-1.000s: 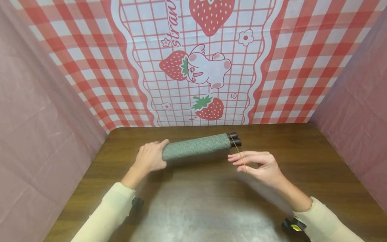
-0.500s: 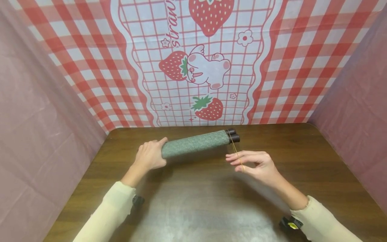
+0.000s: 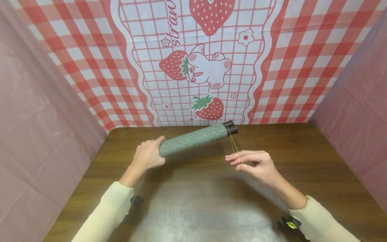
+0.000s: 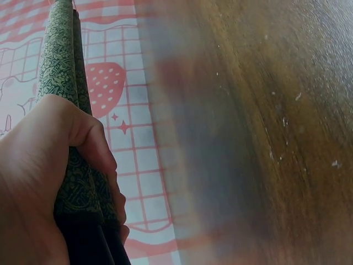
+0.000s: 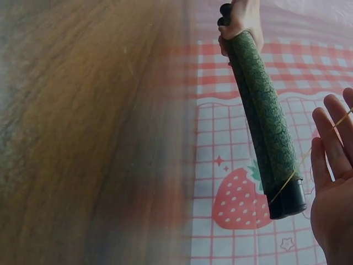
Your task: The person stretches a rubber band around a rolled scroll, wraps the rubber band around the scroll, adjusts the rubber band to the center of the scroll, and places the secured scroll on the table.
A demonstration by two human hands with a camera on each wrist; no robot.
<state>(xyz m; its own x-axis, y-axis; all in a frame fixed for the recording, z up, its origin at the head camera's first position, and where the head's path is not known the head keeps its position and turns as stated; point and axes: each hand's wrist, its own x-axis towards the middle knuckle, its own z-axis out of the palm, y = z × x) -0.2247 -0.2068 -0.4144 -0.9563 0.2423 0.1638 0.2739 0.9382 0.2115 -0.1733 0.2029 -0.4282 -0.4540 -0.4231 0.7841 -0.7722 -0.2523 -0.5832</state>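
Observation:
A double-rolled scroll [image 3: 193, 140] in green patterned cloth, with dark roller knobs [image 3: 232, 129], is held in the air, its right end tilted up. My left hand [image 3: 148, 154] grips its left end; the left wrist view shows the fingers curled round the green rolls [image 4: 58, 61]. A thin yellow rubber band [image 3: 232, 141] runs from around the knobs at the right end to my right hand [image 3: 257, 164]. There it stretches across the thumb and fingers, which are spread apart. In the right wrist view the fingers [image 5: 333, 143] look nearly straight, with the band across them.
Below the hands lies a brown wooden table [image 3: 199, 195] with a glossy patch of light. A red-and-white checked strawberry cloth [image 3: 205, 67] hangs at its far edge. Pink curtains [image 3: 39, 117] stand on both sides. Each wrist carries a small dark camera [image 3: 137, 200].
The scroll's right end has risen and swung away from the right hand, so the rubber band's visible stretch is longer. The right hand has shifted slightly left; the left hand keeps its grip.

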